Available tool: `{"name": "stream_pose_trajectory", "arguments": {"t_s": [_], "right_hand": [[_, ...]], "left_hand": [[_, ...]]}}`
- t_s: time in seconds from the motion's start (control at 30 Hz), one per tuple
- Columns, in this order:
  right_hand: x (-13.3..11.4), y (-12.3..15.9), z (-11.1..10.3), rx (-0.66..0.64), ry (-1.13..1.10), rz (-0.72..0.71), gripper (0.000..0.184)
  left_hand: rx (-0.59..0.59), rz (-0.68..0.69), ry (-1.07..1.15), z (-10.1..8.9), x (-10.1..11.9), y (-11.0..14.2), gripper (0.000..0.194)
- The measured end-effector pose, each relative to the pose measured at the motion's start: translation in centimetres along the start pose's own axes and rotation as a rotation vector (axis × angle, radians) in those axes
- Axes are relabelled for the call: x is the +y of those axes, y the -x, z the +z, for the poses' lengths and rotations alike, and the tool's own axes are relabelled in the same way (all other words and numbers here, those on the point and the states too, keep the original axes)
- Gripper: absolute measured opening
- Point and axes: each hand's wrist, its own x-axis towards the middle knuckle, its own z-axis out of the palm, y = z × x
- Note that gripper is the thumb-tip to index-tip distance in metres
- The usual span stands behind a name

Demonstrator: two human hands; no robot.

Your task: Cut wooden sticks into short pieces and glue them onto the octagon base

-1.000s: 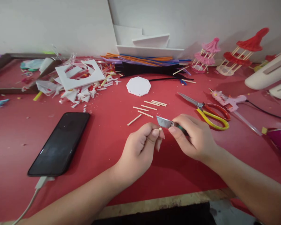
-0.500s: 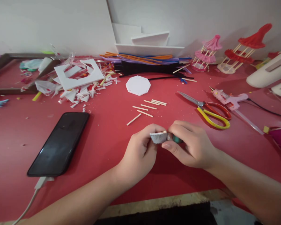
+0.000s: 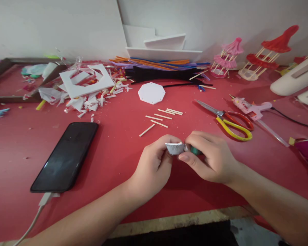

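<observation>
My right hand (image 3: 212,159) is closed around the green handle of a knife (image 3: 175,149). The knife's short, wide grey blade points left, across the fingers of my left hand (image 3: 155,164). That hand is closed, with thumb and fingers pressed together at the blade. A tiny pale tip shows beside the blade's upper edge, but what the left fingers grip is mostly hidden. Just beyond my hands, several short wooden sticks (image 3: 163,116) lie loose on the red table (image 3: 113,153). Farther back rests a white octagonal foam board (image 3: 151,93) with small holes near its rim.
Scissors (image 3: 223,118) and a pink glue gun (image 3: 253,108) lie to the right. At left is a phone (image 3: 65,157) on a cable. Foam scraps (image 3: 86,83), pipe cleaners (image 3: 159,64) and two small stick-built models, pink (image 3: 227,58) and red (image 3: 270,54), line the back.
The knife blade has shifted slightly right and up against my left fingers, and my right hand has moved a little with it. My left hand stays almost still.
</observation>
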Motion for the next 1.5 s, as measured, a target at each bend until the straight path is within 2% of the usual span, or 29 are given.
{"name": "stream_pose_trajectory", "arguments": {"t_s": [0.5, 0.7, 1.0, 1.27, 1.5], "right_hand": [[0.07, 0.08, 0.01, -0.022, -0.014, -0.001, 0.034], [0.08, 0.14, -0.20, -0.086, -0.042, 0.017, 0.034], [-0.02, 0.45, -0.29, -0.131, -0.149, -0.035, 0.033], [-0.23, 0.58, -0.37, -0.106, -0.138, -0.039, 0.030], [-0.56, 0.74, -0.51, -0.097, -0.021, -0.031, 0.029]], "left_hand": [[-0.014, -0.015, 0.017, 0.00, 0.05, 0.06, 0.030], [-0.043, -0.012, 0.018, -0.09, -0.05, 0.14, 0.033], [-0.121, 0.152, -0.050, -0.68, -0.06, 0.38, 0.031], [-0.089, 0.208, -0.124, -0.79, -0.05, 0.54, 0.029], [-0.065, 0.246, -0.171, -0.70, -0.59, 0.71, 0.026]]}}
